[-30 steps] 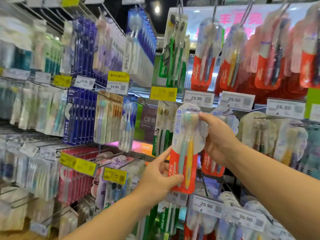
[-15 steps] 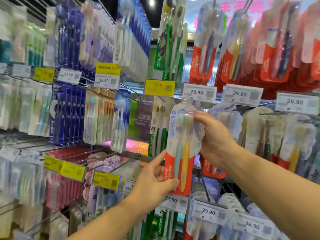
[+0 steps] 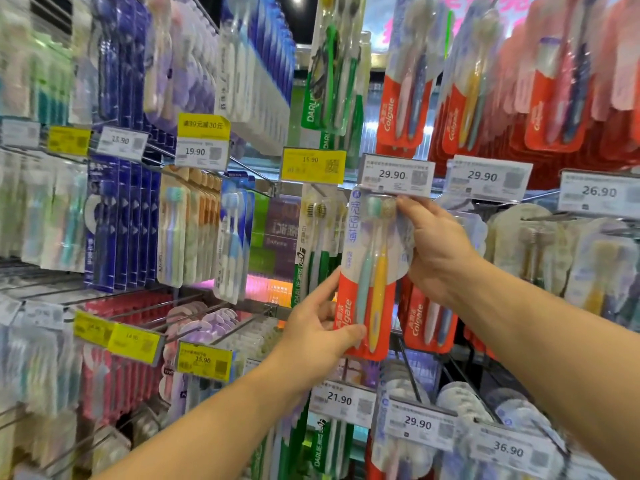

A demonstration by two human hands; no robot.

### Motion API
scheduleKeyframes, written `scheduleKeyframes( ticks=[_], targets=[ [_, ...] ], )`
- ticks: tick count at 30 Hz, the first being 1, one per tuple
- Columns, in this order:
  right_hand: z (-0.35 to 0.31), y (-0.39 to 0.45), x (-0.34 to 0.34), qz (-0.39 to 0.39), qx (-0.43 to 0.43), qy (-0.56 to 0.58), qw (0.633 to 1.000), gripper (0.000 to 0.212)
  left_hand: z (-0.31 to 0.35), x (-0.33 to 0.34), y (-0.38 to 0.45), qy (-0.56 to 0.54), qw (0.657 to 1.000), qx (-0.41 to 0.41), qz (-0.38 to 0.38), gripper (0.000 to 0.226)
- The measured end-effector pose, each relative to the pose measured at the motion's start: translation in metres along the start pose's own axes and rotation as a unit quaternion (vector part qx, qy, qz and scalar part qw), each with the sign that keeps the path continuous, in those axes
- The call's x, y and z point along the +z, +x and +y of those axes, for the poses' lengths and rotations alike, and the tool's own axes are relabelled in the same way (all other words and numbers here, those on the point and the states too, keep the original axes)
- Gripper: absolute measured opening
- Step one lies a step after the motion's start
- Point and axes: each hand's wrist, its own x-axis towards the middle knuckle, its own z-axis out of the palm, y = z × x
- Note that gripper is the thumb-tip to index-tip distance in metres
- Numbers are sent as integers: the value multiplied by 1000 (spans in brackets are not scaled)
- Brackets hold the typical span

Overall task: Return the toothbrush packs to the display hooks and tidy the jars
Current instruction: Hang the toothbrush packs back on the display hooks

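A red and clear toothbrush pack [image 3: 370, 271] with a teal and a yellow brush stands upright in front of the display. Its top sits just under the 29.90 price tag [image 3: 396, 174] at the end of a hook. My right hand [image 3: 436, 247] grips the pack's upper right edge, fingers curled behind it and thumb at the top. My left hand [image 3: 322, 330] pinches the pack's red lower left corner between thumb and fingers. Whether the pack's hole is on the hook is hidden by the tag. No jars are in view.
Rows of hanging toothbrush packs fill the rack: red ones [image 3: 547, 98] at upper right, green ones [image 3: 329, 81] above centre, blue boxes [image 3: 117, 220] at left. Price tags stick out on hook ends, such as 21.90 [image 3: 341, 398] and 36.90 [image 3: 509, 448] below.
Both hands have lifted the pack and carried it slightly right, so its top now reaches the 29.90 tag. The camera has moved closer to the rack.
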Motion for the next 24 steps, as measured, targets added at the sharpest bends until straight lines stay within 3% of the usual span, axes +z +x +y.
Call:
scheduleKeyframes(
  ticks=[11, 19, 24],
  targets=[
    [9, 17, -6, 30, -34, -35, 998, 14, -8, -6, 18, 28, 999, 30, -10, 82],
    [22, 30, -8, 113, -14, -161, 980, 8, -12, -7, 28, 104, 994, 27, 23, 80],
    [28, 24, -7, 139, -5, -170, 976, 12, -18, -1, 38, 115, 993, 21, 36, 82]
  ],
)
